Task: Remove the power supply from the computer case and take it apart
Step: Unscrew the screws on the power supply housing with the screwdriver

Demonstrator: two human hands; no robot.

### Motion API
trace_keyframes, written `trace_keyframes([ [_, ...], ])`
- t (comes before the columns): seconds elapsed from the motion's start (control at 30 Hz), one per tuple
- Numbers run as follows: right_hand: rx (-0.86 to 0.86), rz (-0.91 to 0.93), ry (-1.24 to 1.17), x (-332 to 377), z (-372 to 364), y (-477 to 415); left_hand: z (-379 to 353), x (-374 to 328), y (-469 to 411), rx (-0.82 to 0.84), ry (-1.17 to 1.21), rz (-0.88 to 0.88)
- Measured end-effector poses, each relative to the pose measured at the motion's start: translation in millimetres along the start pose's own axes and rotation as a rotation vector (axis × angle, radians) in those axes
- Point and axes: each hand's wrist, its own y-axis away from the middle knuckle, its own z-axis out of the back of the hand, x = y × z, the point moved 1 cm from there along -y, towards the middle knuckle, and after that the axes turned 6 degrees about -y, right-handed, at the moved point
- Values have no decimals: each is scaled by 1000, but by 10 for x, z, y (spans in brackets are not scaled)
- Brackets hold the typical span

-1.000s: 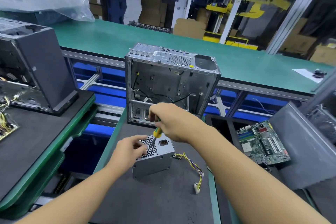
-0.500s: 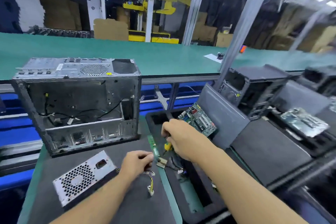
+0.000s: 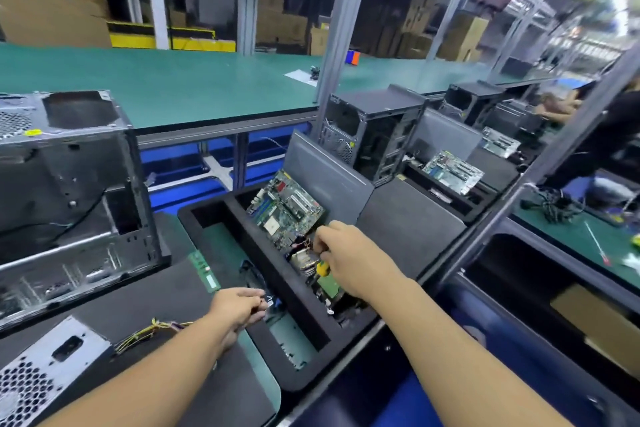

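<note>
1. At the lower left corner, the power supply [image 3: 45, 371] lies on the dark mat [image 3: 145, 302], its perforated grille and socket face up; the frame edge cuts off its near and left parts.
2. From its right side a bundle of yellow wires [image 3: 152, 331] runs toward the left hand [image 3: 239, 305], passing out of sight behind the forearm.
3. That left hand is curled closed at the edge of the black foam tray [image 3: 277, 288], the fingers pinched on something small and pale; whether that is the wires' connector cannot be told.
4. Over the tray's middle compartment, the right hand [image 3: 349, 256] is closed around the yellow-handled screwdriver [image 3: 322, 268]. Only a bit of the handle shows below the fingers; the shaft and tip are hidden.
5. Under that hand sit small parts, a metallic block and a green board, too blurred and covered to name.
6. Leaning in the tray against a grey panel [image 3: 329, 177] is a motherboard [image 3: 285, 210], its lower corner hidden by the right hand.
7. Near the tray's left compartment a green memory stick [image 3: 205, 270] lies on the mat.
8. To the left, the open computer case [image 3: 69, 191] stands on the mat just behind the power supply, smeared by motion and cut off at the left edge.
</note>
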Motion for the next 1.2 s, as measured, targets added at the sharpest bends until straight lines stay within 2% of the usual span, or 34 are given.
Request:
trace_keyframes([
  [0.2,12,-16,5,-20,-61,50,-101,116,-132,-15,60,166],
  [0.3,19,-8,0,11,-83,43,-146,194,-171,53,114,271],
  [0.47,33,15,-4,77,-128,42,-92,125,-173,286,197,246],
  [0.53,31,19,-6,106,-141,25,-41,65,-104,432,157,230],
  [0.57,33,21,-9,122,-147,10,2,49,-81,454,98,209],
  [0.63,34,33,-23,169,-157,-31,114,16,-42,310,-123,39],
  [0.73,24,74,-52,289,-186,-116,403,-74,-2,-45,-532,-315],
  [0.93,7,181,-172,746,-343,-374,1174,-130,58,-236,-1006,-650],
  [1.07,24,270,-309,1164,-497,-548,1729,-43,249,-466,-1143,-628],
  [1.13,47,323,-338,1383,-596,-629,2008,93,356,-512,-1198,-511],
  [1.2,90,353,-364,1592,-720,-709,2291,273,471,-489,-1270,-329],
])
